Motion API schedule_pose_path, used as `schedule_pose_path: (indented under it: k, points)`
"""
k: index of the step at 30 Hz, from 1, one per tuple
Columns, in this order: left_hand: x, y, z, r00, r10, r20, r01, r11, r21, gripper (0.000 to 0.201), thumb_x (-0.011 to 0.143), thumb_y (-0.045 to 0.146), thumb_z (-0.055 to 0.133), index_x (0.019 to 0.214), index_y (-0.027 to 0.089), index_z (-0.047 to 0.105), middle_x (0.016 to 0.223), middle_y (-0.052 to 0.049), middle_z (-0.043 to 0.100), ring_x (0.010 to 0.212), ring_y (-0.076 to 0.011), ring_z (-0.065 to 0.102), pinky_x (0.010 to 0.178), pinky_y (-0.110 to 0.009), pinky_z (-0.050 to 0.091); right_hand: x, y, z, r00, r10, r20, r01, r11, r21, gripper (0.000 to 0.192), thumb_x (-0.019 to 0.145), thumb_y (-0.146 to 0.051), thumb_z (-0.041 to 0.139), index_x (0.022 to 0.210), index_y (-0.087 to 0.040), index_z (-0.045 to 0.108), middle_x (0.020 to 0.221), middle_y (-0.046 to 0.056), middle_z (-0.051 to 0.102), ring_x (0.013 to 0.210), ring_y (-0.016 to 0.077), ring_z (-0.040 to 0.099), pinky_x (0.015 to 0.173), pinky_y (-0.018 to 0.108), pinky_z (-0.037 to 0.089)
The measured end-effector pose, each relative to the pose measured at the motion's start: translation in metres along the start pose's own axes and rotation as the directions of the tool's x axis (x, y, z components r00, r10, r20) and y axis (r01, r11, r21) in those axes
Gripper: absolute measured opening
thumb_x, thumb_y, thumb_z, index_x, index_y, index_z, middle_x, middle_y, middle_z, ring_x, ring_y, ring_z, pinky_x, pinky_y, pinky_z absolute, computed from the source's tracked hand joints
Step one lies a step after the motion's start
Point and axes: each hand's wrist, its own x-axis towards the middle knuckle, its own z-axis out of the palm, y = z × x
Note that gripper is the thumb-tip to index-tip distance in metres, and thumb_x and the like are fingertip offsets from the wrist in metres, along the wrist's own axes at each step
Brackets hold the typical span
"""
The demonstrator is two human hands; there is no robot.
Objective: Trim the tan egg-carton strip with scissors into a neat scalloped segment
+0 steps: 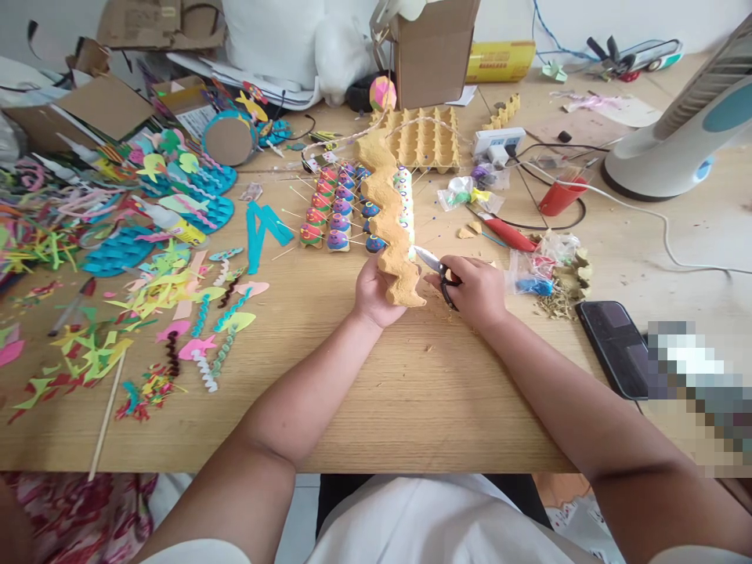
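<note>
My left hand (376, 294) is closed around the near end of a long, wavy strip of tan egg carton (388, 211), which is raised and stretches away from me. In my right hand (479, 290) are scissors (428, 257) with black handles; my fingers wrap round the loops. Their blades point left and lie close to the strip's right edge; whether they touch it I cannot tell. Behind the strip stand rows of painted carton caterpillars (338, 215) with pins sticking out, partly hidden by it.
An uncut egg tray (426, 139) lies at the back. Paper scraps and paper fish (200, 345) cover the left side. To the right are a red cup (564, 194), a red-handled tool (508, 231), carton offcuts (579, 278), a phone (614, 348) and a white fan base (658, 168).
</note>
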Motion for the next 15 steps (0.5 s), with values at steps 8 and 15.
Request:
schedule_pose_path:
  k: [8,15]
  points:
    - [-0.002,0.000,-0.002,0.998,-0.060,0.020,0.059,0.996,0.062,0.037,0.104,0.039,0.048,0.078,0.022,0.067,0.065,-0.002,0.068,0.063,-0.0161,0.066,0.054,-0.023,0.050,0.003,0.002,0.002,0.999,0.046,0.026,-0.049,0.986,0.160,0.050,0.094,-0.070,0.060,0.101,-0.022,0.070,0.073,0.002,0.063,0.068,0.0196,0.055,0.065,0.031,0.037]
    - [-0.002,0.001,-0.007,0.992,-0.125,0.014,0.125,0.992,0.035,0.038,0.105,0.046,0.048,0.084,0.021,0.067,0.068,-0.003,0.066,0.063,-0.0153,0.065,0.050,-0.021,0.049,0.002,0.010,0.005,0.988,0.153,-0.008,-0.144,0.946,0.292,0.044,0.096,-0.067,0.058,0.101,-0.024,0.067,0.070,0.000,0.059,0.066,0.0189,0.055,0.064,0.031,0.042]
